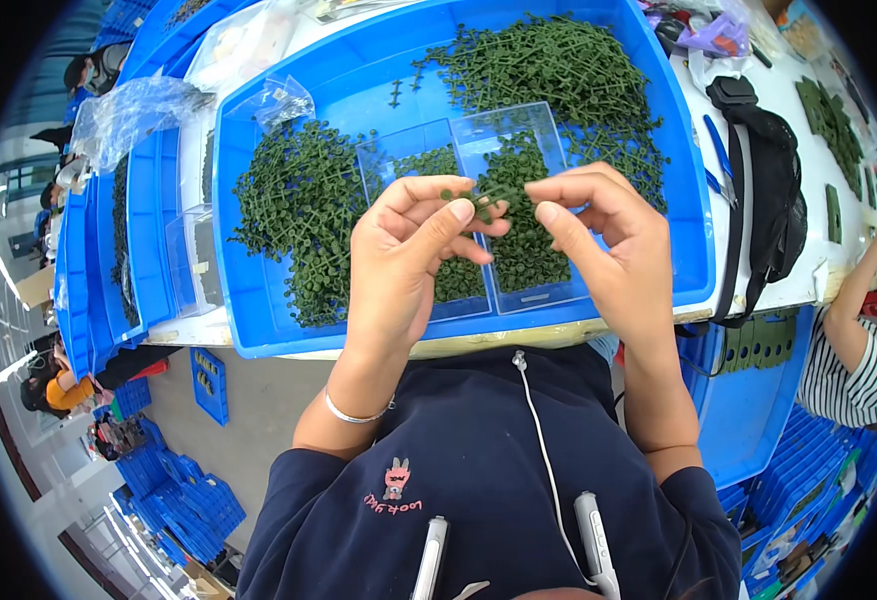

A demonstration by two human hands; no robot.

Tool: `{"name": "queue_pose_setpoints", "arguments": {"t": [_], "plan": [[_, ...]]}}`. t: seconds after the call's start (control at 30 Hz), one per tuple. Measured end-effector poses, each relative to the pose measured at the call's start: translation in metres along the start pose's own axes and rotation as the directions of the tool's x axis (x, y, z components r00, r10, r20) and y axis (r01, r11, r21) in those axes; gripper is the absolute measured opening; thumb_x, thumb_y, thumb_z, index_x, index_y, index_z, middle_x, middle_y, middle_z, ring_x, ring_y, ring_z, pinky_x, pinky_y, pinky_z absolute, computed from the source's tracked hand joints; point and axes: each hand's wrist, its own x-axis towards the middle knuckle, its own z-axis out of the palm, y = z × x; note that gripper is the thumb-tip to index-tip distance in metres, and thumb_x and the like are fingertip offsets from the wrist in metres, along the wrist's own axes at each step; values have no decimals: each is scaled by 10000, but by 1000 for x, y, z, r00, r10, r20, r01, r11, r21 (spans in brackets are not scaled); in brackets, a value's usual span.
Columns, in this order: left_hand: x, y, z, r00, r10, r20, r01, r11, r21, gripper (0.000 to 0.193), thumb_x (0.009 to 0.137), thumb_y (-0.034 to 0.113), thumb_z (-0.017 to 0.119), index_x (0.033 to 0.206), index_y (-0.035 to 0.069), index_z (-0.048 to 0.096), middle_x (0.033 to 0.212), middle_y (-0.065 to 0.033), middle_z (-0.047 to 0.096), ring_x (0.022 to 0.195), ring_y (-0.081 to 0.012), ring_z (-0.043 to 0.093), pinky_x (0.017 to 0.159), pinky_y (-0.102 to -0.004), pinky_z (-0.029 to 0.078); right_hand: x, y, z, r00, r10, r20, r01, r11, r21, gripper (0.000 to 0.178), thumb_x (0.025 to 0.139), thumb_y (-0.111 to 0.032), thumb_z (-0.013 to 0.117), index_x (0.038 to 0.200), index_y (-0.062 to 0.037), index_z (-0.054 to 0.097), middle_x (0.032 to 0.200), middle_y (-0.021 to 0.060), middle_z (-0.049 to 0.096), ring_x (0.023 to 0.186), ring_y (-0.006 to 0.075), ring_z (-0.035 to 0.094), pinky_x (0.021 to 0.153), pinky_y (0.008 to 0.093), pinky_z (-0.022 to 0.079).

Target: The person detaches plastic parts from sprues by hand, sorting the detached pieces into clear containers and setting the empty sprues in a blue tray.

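Observation:
My left hand (403,245) pinches a small dark green plastic part (485,203) with round ends, between thumb and fingers. My right hand (603,225) is curled at the part's right side, thumb and forefinger drawn close together. Whatever lies between those fingertips is too small to make out. Under both hands, two clear plastic boxes (503,120) stand side by side in a large blue tray (358,88), with loose green parts inside them. A heap of branched green parts (298,200) lies to their left, a bigger heap (548,65) behind and to the right.
Blue-handled pliers (720,165) and a black mesh bag (773,190) lie on the white table right of the tray. Crumpled clear plastic bags (133,115) rest at the left. More blue trays (153,220) stand there. A person in a striped sleeve (853,375) sits at the right.

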Motion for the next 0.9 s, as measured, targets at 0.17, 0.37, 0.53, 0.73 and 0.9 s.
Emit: {"name": "queue_pose_setpoints", "arguments": {"t": [0.17, 0.37, 0.53, 0.73, 0.9], "plan": [[-1, -11, 8, 999, 41, -18, -44, 976, -211, 121, 982, -4, 646, 1084, -44, 593, 1045, -225, 734, 934, -263, 755, 789, -384, 669, 0, -3, 25, 975, -164, -148, 155, 986, -69, 129, 840, -16, 794, 962, -41, 764, 927, 52, 693, 782, 119, 652, 590, 248, 483], [-5, -13, 18, 992, 125, -20, -126, 977, -169, 115, 960, -65, 650, 1027, -14, 572, 1078, -208, 718, 1007, -234, 737, 860, -380, 666, 3, 1, 31, 906, -347, -241, 284, 923, -260, 155, 800, 15, 817, 927, -47, 753, 899, 44, 685, 728, 119, 635, 547, 243, 458], [-11, -16, 24, 936, 347, -65, -345, 938, 37, 126, 952, -84, 654, 996, -31, 548, 1168, -248, 698, 1036, -256, 727, 881, -377, 648, 2, -2, 30, 987, -42, -153, 58, 994, 97, 114, 838, 8, 803, 932, -25, 748, 914, 28, 696, 743, 74, 634, 565, 222, 469], [-1, -25, 9, 622, 768, 150, -692, 451, 563, 199, 854, -141, 709, 908, -25, 557, 1167, -253, 725, 983, -313, 760, 813, -329, 622, 0, -8, 30, 964, 257, 64, -249, 795, 553, 107, 902, -38, 783, 982, 17, 739, 928, 61, 739, 784, 80, 677, 658, 221, 542], [-2, -19, 8, 508, 809, 297, -691, 176, 701, 158, 848, -126, 710, 840, -29, 586, 1136, -269, 730, 922, -321, 765, 704, -306, 618, -5, 2, 37, 967, 250, 48, -224, 748, 624, 139, 888, -18, 789, 1009, 16, 729, 928, 91, 749, 801, 105, 698, 689, 242, 566]]}}
